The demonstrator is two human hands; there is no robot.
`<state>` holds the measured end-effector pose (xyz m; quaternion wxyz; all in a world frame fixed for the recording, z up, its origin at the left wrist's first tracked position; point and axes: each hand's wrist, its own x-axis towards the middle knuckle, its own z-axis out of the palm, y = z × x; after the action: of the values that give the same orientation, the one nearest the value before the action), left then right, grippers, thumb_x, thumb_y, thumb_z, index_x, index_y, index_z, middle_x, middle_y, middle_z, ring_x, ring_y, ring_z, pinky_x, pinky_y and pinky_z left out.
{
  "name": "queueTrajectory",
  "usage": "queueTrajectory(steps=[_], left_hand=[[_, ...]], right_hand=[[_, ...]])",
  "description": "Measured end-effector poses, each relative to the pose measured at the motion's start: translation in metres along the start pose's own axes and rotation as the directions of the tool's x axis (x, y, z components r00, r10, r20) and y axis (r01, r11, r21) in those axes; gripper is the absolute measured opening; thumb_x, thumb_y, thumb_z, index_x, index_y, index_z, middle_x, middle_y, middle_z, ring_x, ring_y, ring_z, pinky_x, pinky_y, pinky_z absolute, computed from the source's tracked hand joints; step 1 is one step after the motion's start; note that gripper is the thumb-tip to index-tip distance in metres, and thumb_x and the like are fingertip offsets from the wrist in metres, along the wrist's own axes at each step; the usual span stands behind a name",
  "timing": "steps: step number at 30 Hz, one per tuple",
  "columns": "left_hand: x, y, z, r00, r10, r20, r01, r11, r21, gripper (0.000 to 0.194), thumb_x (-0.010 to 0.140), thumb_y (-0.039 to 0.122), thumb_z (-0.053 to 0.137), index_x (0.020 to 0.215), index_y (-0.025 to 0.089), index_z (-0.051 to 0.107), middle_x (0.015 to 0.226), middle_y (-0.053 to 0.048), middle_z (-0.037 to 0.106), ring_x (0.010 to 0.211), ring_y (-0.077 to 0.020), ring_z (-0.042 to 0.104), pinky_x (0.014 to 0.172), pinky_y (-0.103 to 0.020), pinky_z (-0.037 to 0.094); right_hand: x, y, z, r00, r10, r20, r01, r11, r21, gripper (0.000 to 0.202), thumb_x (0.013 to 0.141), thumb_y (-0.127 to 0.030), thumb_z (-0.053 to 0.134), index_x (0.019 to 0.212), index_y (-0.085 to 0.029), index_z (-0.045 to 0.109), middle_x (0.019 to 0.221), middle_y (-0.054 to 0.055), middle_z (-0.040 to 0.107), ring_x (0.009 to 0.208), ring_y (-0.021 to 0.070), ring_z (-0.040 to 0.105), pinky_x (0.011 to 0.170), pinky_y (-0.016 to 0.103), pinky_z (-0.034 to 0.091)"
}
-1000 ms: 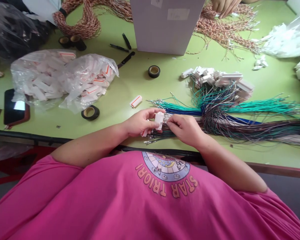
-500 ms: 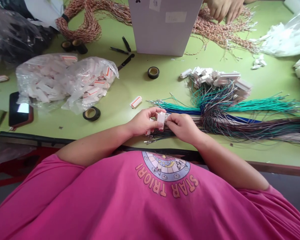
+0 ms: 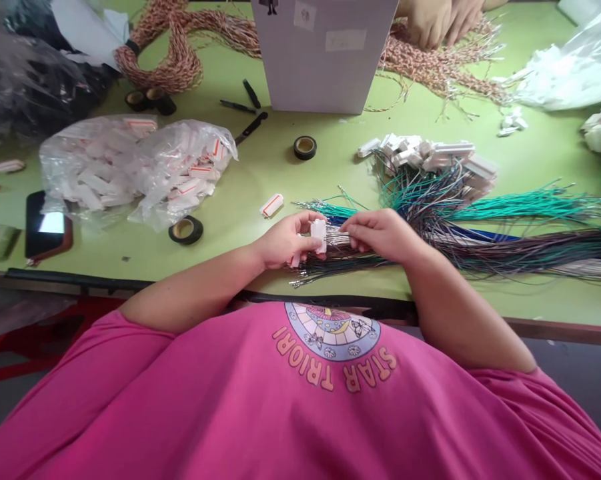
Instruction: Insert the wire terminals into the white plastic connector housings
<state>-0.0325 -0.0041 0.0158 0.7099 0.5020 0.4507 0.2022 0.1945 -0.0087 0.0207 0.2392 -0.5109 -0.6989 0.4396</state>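
Note:
My left hand (image 3: 291, 241) is closed on a white plastic connector housing (image 3: 319, 235), held upright between thumb and fingers. Another white piece with a red stripe (image 3: 295, 259) shows under that hand. To the right of the housing, my right hand (image 3: 377, 235) pinches at the white wires (image 3: 337, 237), fingertips together; how many wires are in the pinch is hidden. Beneath both hands lie bundled wires in green (image 3: 515, 203), blue, white and dark brown (image 3: 480, 252), their metal-tipped ends toward the left. A single red-striped white housing (image 3: 271, 205) rests on the table beyond my left hand.
A plastic bag of housings (image 3: 95, 167), a phone (image 3: 47, 227) and black tape rolls (image 3: 185, 230) lie left. Wired housings (image 3: 430, 155) are piled at right. A grey box (image 3: 325, 60) stands at the back; another person's hands (image 3: 435, 20) rest on twisted wires (image 3: 440, 67).
My right hand has moved a little right, away from the housing, so the white wires between now show. My left hand keeps its hold on the housing.

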Motion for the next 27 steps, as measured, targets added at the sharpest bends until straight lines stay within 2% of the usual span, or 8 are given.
queueTrajectory(steps=[2,4,7,10,14,18,21,27], left_hand=[[-0.001,0.001,0.000,1.000,-0.019,-0.018,0.019,1.000,-0.021,0.046,0.080,0.011,0.062,0.124,0.016,0.049,0.082,-0.005,0.068,0.050,-0.0100,0.062,0.035,-0.014,0.032],[-0.002,0.000,-0.001,1.000,-0.017,-0.010,0.017,1.000,-0.004,0.047,0.080,0.012,0.063,0.125,0.017,0.049,0.089,-0.007,0.069,0.056,-0.0113,0.065,0.035,-0.014,0.033],[-0.005,-0.003,-0.003,0.999,-0.025,0.028,0.022,0.993,0.119,0.049,0.081,0.015,0.064,0.128,0.018,0.049,0.095,-0.009,0.070,0.051,-0.0087,0.061,0.036,-0.015,0.035],[-0.009,-0.004,-0.006,0.993,-0.077,0.090,0.049,0.959,0.279,0.050,0.081,0.015,0.062,0.130,0.018,0.049,0.090,-0.008,0.072,0.044,-0.0058,0.053,0.036,-0.017,0.037],[-0.011,-0.005,-0.008,0.988,-0.094,0.119,0.052,0.946,0.320,0.050,0.082,0.017,0.061,0.130,0.018,0.049,0.092,-0.008,0.071,0.050,-0.0083,0.057,0.039,-0.017,0.039],[-0.013,-0.002,-0.006,0.990,-0.093,0.103,0.053,0.939,0.339,0.052,0.081,0.018,0.062,0.132,0.019,0.048,0.093,-0.008,0.070,0.053,-0.0091,0.059,0.039,-0.017,0.039],[-0.017,0.009,-0.001,0.991,-0.117,0.072,0.079,0.912,0.402,0.053,0.081,0.017,0.062,0.133,0.019,0.050,0.087,-0.005,0.069,0.047,-0.0062,0.053,0.039,-0.017,0.040],[-0.004,0.036,0.011,0.997,-0.065,0.039,0.043,0.905,0.423,0.054,0.082,0.014,0.062,0.135,0.021,0.053,0.091,-0.005,0.067,0.051,-0.0073,0.057,0.038,-0.016,0.038]], right_hand=[[0.001,0.006,-0.014,0.993,-0.013,-0.116,0.003,0.996,-0.085,0.026,0.085,-0.034,0.054,0.088,-0.017,0.073,0.071,0.003,0.070,0.062,0.0136,0.059,0.063,0.026,0.043],[0.001,0.011,-0.023,0.987,-0.075,-0.144,0.028,0.950,-0.310,0.021,0.083,-0.029,0.057,0.085,-0.018,0.074,0.077,0.004,0.072,0.071,0.0156,0.062,0.069,0.027,0.043],[0.000,0.013,-0.022,0.993,-0.108,0.052,0.117,0.769,-0.628,0.020,0.083,-0.023,0.055,0.083,-0.020,0.075,0.084,0.004,0.073,0.076,0.0169,0.062,0.068,0.028,0.039],[0.001,0.014,-0.015,0.982,-0.097,0.164,0.187,0.653,-0.734,0.023,0.085,-0.021,0.051,0.084,-0.020,0.073,0.092,0.006,0.071,0.080,0.0178,0.061,0.065,0.028,0.036],[0.003,0.013,-0.014,0.982,-0.110,0.150,0.185,0.689,-0.700,0.022,0.085,-0.021,0.050,0.082,-0.020,0.072,0.089,0.006,0.070,0.081,0.0176,0.060,0.066,0.027,0.035],[0.002,0.010,-0.020,0.992,-0.123,-0.006,0.096,0.802,-0.590,0.015,0.075,-0.018,0.055,0.076,-0.018,0.070,0.078,0.003,0.067,0.072,0.0157,0.057,0.065,0.026,0.036],[0.000,0.006,-0.023,0.995,-0.090,-0.036,0.065,0.897,-0.438,0.015,0.071,-0.017,0.057,0.079,-0.016,0.069,0.066,0.000,0.062,0.060,0.0121,0.050,0.061,0.025,0.035],[-0.003,0.001,-0.016,0.982,-0.176,-0.062,0.163,0.972,-0.169,0.024,0.081,-0.032,0.057,0.085,-0.015,0.073,0.064,-0.001,0.063,0.059,0.0108,0.051,0.061,0.024,0.037]])
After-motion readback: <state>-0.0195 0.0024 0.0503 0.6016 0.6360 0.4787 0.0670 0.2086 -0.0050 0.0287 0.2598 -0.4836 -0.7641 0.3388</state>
